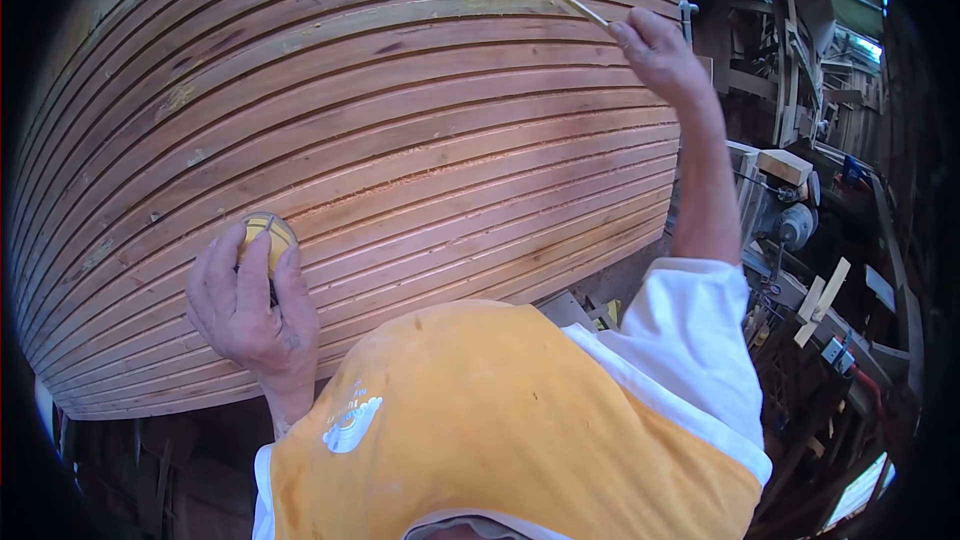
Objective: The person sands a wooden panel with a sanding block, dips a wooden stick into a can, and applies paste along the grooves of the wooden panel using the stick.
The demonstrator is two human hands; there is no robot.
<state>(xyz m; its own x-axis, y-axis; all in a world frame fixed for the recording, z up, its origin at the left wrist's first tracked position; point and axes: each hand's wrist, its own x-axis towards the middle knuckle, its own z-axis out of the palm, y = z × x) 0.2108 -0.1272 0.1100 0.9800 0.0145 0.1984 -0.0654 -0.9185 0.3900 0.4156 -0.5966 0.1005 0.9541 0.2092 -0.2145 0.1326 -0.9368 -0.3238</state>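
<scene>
A curved wall of narrow wooden planks [480, 100], like a boat's hull, with dark grooves between them, fills the view before me. My left hand [245, 300] is closed round a small, round, yellow-faced container [268, 232] with a dark rim, held close to the lower planks; fingers hide much of it. In my right hand [655, 52], at the upper right, a thin pale wooden stick [585, 12] is pinched between thumb and fingers. Its tip looks yellowish and lies at a pale plank [430, 10] bearing a yellow smear [490, 0].
To the right are a workbench with a grey machine [797, 227], a wood block [785, 166], crossed wood strips [822, 302] and a socket box [838, 353] with a red cable. Stacked timber stands behind. Yellow patches [175, 100] mark the planks at left.
</scene>
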